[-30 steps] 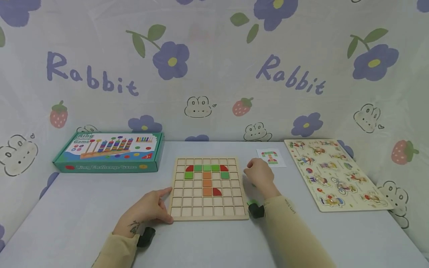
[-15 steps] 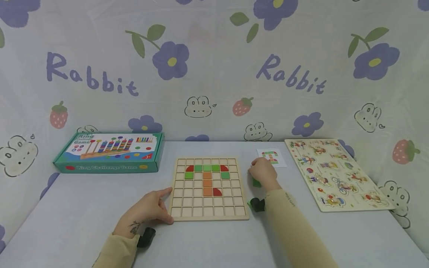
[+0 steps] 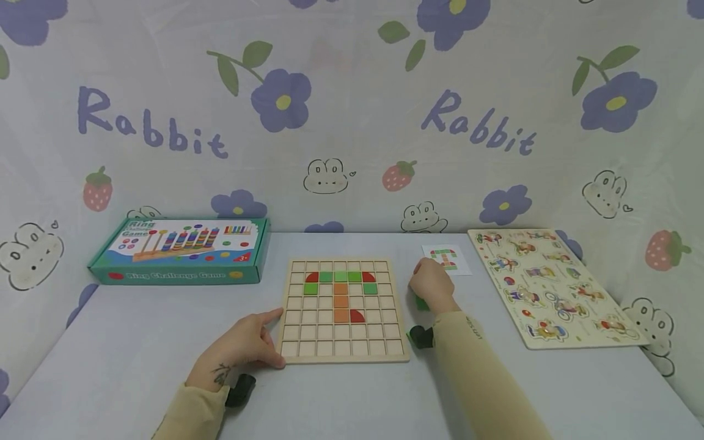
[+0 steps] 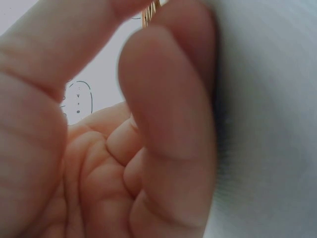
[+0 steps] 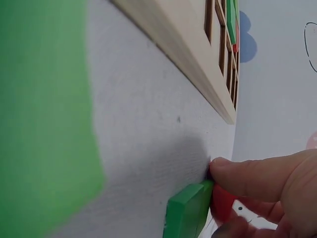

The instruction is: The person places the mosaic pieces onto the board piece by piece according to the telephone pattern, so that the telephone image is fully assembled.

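A square wooden grid board [image 3: 324,330] lies on the table, with green, orange and red tiles in some of its cells. My left hand [image 3: 244,342] rests at its left side, index finger and thumb touching the edge. Beyond the board's right edge, my right hand [image 3: 433,286] is low over the table. In the right wrist view its thumb and fingers pinch a red piece [image 5: 223,201], beside green tiles [image 5: 185,213]. The red piece's full shape is hidden. A green piece [image 3: 421,304] shows partly under the right hand in the head view.
A small pattern card [image 3: 459,264] lies just behind the right hand. A green Ring Challenge Game box [image 3: 187,275] stands at the back left. On the right lies a wooden picture puzzle board [image 3: 536,293]. A blurred green piece [image 5: 44,109] fills the right wrist view's left side.
My right hand has shifted slightly right and down, uncovering more of the green piece beneath it. The left hand and the tiles on the board stay as they were.
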Tool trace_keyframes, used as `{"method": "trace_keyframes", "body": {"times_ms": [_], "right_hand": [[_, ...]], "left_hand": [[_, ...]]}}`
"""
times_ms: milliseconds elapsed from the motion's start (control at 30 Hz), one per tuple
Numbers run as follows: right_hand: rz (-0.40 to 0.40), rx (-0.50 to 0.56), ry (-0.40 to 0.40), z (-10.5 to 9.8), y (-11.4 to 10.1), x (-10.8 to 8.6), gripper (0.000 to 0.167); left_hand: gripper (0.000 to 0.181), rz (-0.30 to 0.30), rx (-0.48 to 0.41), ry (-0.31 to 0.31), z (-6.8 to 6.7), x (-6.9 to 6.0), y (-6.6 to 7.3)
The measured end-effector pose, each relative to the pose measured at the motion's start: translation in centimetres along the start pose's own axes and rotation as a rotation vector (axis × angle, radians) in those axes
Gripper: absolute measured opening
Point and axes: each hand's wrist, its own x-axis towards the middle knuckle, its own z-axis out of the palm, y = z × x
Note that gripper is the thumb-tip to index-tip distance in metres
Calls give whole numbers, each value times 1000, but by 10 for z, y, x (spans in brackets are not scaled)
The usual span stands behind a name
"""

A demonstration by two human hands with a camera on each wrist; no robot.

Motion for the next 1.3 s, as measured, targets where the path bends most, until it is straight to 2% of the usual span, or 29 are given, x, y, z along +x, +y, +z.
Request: {"method": "trace_keyframes", "body": {"times_ms": [167, 300, 400, 467, 600, 800, 1000, 1100, 1300], "right_hand": [[-56, 63, 43, 0, -1, -3, 12], [-192, 318, 80, 4, -9, -11, 16], [-295, 556, 32, 8, -20, -22, 17], [-317, 679, -29, 11, -29, -30, 16], [-351, 832, -152, 18, -47, -47, 15], [-427, 896, -275, 32, -68, -68, 13], [-450, 951, -386, 45, -81, -77, 32], [-459, 915, -387, 50, -85, -78, 32], [-477, 734, -300, 57, -92, -78, 12]], "left_hand": [[100, -2, -4, 2, 0, 0, 0], [100, -6, -8, 3, 0, 1, 0], [101, -9, -3, 1, 0, 1, 1], [101, -10, -4, 0, -1, 0, 1], [101, -13, -13, -1, -1, -1, 3], [100, 11, -15, -3, -2, -4, 4], [99, 11, 9, -2, -1, -5, 4], [99, 3, 5, -5, -1, -4, 3], [100, -2, 1, -10, -2, 0, 1]]}}
